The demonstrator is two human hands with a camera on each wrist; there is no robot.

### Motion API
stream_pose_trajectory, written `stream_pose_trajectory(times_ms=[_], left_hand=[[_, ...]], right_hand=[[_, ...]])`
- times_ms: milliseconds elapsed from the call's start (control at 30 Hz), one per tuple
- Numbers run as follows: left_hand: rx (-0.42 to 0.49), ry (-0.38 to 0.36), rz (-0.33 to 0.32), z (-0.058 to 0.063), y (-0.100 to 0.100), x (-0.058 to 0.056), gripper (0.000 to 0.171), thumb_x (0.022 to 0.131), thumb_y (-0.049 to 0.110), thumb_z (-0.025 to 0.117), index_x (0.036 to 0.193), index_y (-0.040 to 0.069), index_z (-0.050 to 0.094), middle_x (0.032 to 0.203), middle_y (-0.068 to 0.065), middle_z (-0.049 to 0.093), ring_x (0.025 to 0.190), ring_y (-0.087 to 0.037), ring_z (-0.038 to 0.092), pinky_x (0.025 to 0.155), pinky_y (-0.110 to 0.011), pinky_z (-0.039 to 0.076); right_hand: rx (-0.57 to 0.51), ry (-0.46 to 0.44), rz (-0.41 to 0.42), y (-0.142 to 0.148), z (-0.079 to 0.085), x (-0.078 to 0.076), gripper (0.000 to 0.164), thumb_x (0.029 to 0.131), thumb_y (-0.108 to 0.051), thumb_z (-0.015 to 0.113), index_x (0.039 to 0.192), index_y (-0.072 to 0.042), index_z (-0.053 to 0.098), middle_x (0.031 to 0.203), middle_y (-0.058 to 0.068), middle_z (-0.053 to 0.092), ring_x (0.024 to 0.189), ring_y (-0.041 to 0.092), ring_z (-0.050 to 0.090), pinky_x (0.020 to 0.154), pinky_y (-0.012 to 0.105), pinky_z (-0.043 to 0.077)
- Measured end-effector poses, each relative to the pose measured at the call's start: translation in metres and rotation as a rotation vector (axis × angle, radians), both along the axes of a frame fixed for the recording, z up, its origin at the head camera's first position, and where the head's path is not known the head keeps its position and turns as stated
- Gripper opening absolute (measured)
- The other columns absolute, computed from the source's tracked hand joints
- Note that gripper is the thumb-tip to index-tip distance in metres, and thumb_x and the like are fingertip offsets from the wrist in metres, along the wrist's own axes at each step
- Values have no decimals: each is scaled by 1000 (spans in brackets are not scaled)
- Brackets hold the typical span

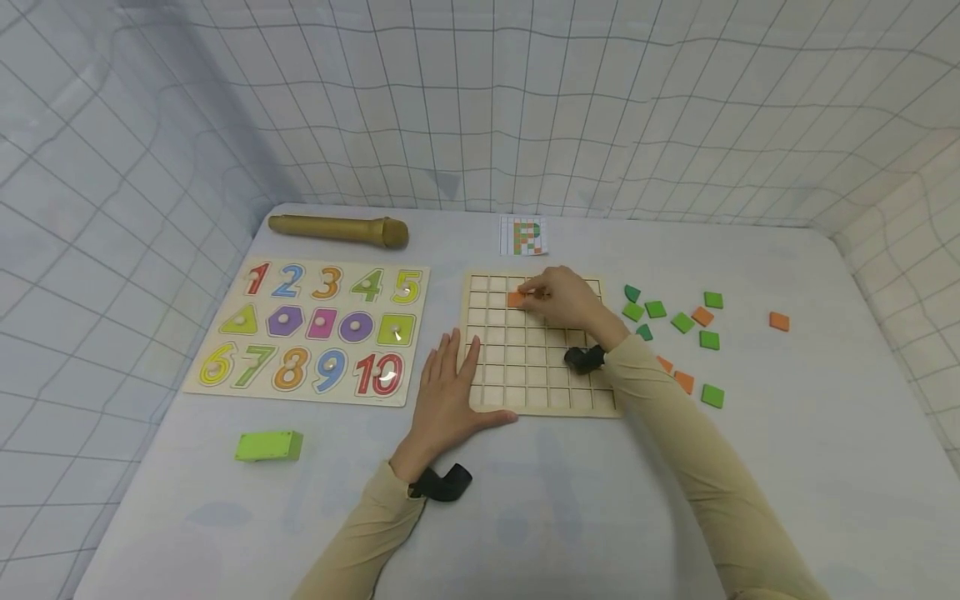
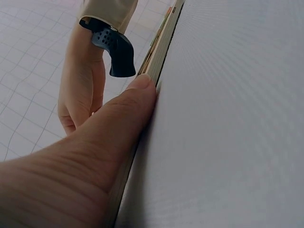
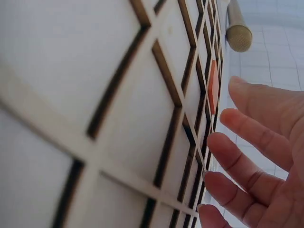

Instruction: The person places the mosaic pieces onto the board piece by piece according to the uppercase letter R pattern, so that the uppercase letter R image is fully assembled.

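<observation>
A square wooden grid board [image 1: 542, 413] lies in front of me. One orange square tile [image 1: 515, 299] sits in a cell of its upper left part. In the right wrist view that orange tile [image 3: 213, 88] stands slightly proud of the grid bars. My right hand [image 1: 562, 300] hovers by it, thumb and fingertips apart from one another, with nothing visibly held. My left hand [image 1: 444, 400] has its fingers spread at the board's left edge. Its thumb [image 2: 126, 107] lies against the front edge near the corner.
Several green tiles [image 1: 656, 309] and orange tiles [image 1: 779, 321] are scattered right of the board. A pattern card [image 1: 523, 237] lies behind it. To the left are a number puzzle [image 1: 303, 398], a gold microphone [image 1: 337, 229] and a green block [image 1: 268, 446]. Grid-patterned cloth [image 1: 525, 108] rises behind.
</observation>
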State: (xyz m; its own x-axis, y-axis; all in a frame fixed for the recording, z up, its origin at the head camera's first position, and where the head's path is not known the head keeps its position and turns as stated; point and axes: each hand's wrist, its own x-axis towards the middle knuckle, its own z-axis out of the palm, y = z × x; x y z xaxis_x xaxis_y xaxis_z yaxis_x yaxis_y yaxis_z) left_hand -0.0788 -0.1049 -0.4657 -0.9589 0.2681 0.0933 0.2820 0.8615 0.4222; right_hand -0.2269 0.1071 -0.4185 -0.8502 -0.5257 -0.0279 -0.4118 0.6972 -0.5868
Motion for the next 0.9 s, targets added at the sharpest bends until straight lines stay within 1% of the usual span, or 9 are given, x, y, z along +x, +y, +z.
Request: stream_pose_trajectory(times_ms=[100, 167, 267, 367, 500, 633, 767, 900], left_hand=[[3, 3, -1, -1, 1, 0, 117, 65, 69, 72, 150, 4, 24, 155, -21, 9, 142, -34, 2, 113, -47, 4], [4, 4, -2, -1, 1, 1, 117, 65, 69, 72, 150, 4, 24, 155, -22, 9, 142, -34, 2, 113, -47, 5], [6, 0, -2, 0, 1, 1, 117, 65, 69, 72, 150, 4, 24, 155, -21, 9, 142, -33, 2, 113, -47, 5], [5, -7, 0, 0, 1, 1, 117, 65, 69, 72, 150, 5, 24, 155, -21, 8, 142, -33, 2, 113, -46, 4], [8, -10, 0, 1, 1, 1, 117, 65, 68, 72, 150, 4, 24, 155, -21, 8, 142, -33, 1, 113, -46, 3], [13, -15, 2, 1, 1, 1, 117, 65, 68, 72, 150, 4, 23, 155, -21, 8, 142, -32, 0, 113, -45, 2], [5, -24, 5, 0, 1, 0, 118, 65, 69, 71, 151, 5, 22, 156, -20, 6, 143, -31, -1, 113, -45, 1], [3, -29, 6, 1, 1, 0, 118, 65, 70, 71, 151, 5, 22, 156, -20, 6, 143, -31, -2, 113, -44, 1]], right_hand=[[-58, 16, -10, 8, 1, 1, 33, 92, -24, 65, 117, -4, 67, 100, 11, 66, 84, 23, 57, 74, 39, 48], [-102, 34, -29, 15, 3, 1, 33, 92, -22, 64, 119, -2, 66, 100, 12, 66, 85, 25, 57, 75, 40, 47], [-147, 71, -80, 27, 7, 2, 37, 93, -25, 63, 122, -2, 64, 106, 14, 64, 91, 27, 57, 79, 42, 46], [-176, 133, -144, 40, 10, 2, 39, 93, -27, 62, 124, -2, 62, 110, 16, 63, 95, 31, 57, 80, 45, 46], [-169, 236, -242, 58, 11, 3, 42, 93, -29, 63, 125, -2, 61, 110, 18, 63, 95, 34, 57, 78, 47, 47], [-153, 296, -339, 77, 10, 5, 44, 93, -32, 63, 126, -3, 61, 111, 18, 63, 95, 35, 56, 76, 47, 46], [-137, 299, -426, 94, 9, 10, 46, 93, -35, 61, 126, -3, 60, 113, 19, 63, 96, 36, 56, 75, 49, 46], [-101, 264, -506, 108, 10, 17, 50, 92, -39, 62, 127, -3, 60, 113, 20, 63, 97, 37, 56, 74, 49, 46]])
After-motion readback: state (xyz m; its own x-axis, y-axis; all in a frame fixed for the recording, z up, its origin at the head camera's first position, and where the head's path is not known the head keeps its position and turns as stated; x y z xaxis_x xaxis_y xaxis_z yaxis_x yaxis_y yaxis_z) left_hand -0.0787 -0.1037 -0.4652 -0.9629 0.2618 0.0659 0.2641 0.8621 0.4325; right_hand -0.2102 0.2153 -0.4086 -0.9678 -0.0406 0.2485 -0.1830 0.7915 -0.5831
